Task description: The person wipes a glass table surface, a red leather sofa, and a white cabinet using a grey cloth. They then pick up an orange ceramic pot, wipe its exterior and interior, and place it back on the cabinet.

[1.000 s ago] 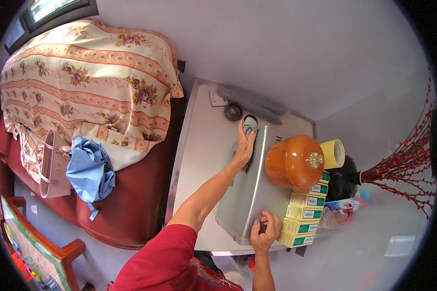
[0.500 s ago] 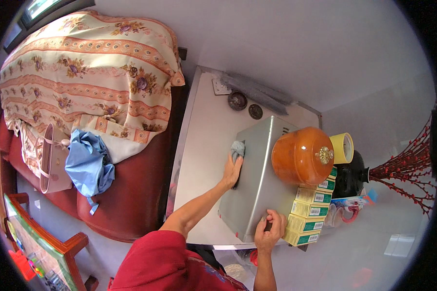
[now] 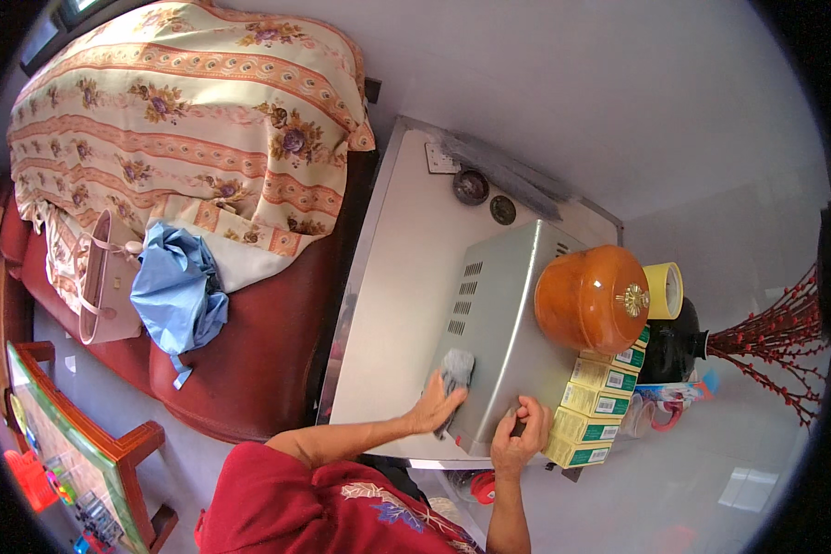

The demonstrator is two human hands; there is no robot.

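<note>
Grey cloth (image 3: 458,367), crumpled, sits under the fingers of a person's left hand (image 3: 434,406), against the vented side of a silver metal box (image 3: 494,305), at the end nearest the person. The hand is closed over the cloth. The right hand (image 3: 519,439), well apart from the left, rests at the box's near upper edge with its fingers curled; from where I stand I cannot tell whether they grip anything.

Wiping looks to be under way. The rows of slots (image 3: 464,295) farther along that side lie uncovered, but no streak or damp patch tells me which parts are finished, so I cannot say how much is left. The top seems only partly reachable as things are: a glossy orange-brown jar (image 3: 582,300) with a gold ornament stands there, and yellow-and-green cartons (image 3: 589,429) line its right edge.

Past the jar are a yellow cylinder (image 3: 663,291) and a black vase (image 3: 669,353) of red branches (image 3: 771,346). The box stands on a white table (image 3: 388,277), with two small dark round dishes (image 3: 471,186) toward its far end, near the wall. Off to the left, a red sofa (image 3: 249,379) carries a floral cover (image 3: 185,111), blue fabric (image 3: 177,291) and a pink handbag (image 3: 111,291).
</note>
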